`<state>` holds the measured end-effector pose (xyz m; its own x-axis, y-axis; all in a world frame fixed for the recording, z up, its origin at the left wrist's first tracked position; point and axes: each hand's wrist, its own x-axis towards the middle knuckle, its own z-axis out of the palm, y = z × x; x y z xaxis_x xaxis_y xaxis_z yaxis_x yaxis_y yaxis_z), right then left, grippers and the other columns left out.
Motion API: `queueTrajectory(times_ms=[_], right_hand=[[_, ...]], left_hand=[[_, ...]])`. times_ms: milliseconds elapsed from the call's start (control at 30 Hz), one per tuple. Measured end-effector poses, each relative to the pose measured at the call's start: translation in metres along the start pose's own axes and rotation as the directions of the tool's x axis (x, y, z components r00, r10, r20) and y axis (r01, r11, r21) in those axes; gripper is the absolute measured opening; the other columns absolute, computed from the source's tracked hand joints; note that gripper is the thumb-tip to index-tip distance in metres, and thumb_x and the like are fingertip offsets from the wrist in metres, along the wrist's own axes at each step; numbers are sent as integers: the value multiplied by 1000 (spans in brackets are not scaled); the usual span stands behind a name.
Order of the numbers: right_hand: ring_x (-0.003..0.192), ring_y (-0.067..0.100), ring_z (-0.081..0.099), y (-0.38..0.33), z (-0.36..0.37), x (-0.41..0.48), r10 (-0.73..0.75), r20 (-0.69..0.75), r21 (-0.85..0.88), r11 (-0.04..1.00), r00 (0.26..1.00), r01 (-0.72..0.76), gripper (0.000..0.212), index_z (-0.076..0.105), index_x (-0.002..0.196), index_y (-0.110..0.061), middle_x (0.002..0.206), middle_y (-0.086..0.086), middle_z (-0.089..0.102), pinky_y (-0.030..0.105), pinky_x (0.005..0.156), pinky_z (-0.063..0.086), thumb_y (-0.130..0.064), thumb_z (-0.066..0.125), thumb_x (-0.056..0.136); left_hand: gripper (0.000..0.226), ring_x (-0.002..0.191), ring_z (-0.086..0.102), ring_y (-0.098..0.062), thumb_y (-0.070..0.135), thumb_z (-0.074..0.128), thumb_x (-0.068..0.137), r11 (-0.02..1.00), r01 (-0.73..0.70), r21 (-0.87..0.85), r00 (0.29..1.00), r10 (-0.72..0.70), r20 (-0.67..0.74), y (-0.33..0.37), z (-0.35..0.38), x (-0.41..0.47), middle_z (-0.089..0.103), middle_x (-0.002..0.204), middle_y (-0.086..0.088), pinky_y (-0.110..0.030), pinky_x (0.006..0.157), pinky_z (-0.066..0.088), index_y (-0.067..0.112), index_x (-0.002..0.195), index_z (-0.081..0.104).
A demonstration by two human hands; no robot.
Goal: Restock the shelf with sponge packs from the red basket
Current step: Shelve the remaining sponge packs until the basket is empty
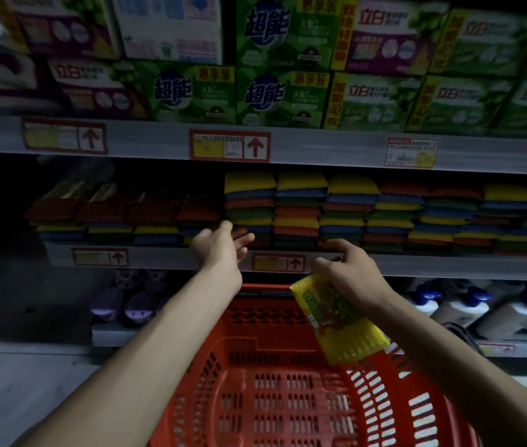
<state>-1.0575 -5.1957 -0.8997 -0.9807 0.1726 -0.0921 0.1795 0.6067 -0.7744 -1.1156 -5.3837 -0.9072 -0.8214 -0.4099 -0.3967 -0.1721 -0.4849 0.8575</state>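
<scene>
A red plastic basket (287, 391) stands on the floor below me, its bottom bare. My right hand (349, 269) grips a yellow sponge pack (342, 321) by its top end; the pack hangs tilted over the basket's right side. My left hand (223, 245) reaches forward with relaxed fingers at the front edge of the middle shelf (165, 258), holding nothing, just left of the tall stacks of coloured sponge packs (320, 208). Lower stacks of sponge packs (120, 221) lie to the left on the same shelf.
Green and white detergent boxes (271, 95) fill the shelf above. Price tags with arrows (229, 145) sit on the shelf rails. Purple items (126, 304) and white bottles (481, 308) stand on the bottom shelf. Pale floor (14, 391) lies to the left.
</scene>
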Motion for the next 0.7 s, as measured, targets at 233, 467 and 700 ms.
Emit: queueTrajectory(times_ms=[233,467,700], right_hand=[[96,22,64,0,-2,0,30,22,3,1000,999,-30,58,49,148,-19,113,5,63,35,80,55,-31,66,94],[98,25,68,-6,-2,0,83,21,112,990,996,-85,47,60,135,-19,114,6,68,47,89,59,-40,68,93],[74,20,75,-25,-5,-18,156,126,500,843,980,-198,42,65,120,-14,89,7,75,32,66,58,-47,66,94]], left_hand=[[11,47,69,-10,11,53,102,999,-16,35,999,17,-42,2,2,5,70,88,-13,-26,46,46,8,92,53],[5,44,65,-9,10,56,102,998,0,56,1000,-1,8,6,-7,-1,70,75,-7,-18,37,39,6,100,54],[44,80,75,-16,56,65,91,932,-91,350,938,-38,344,9,-20,-46,77,89,-4,-30,70,58,15,102,72]])
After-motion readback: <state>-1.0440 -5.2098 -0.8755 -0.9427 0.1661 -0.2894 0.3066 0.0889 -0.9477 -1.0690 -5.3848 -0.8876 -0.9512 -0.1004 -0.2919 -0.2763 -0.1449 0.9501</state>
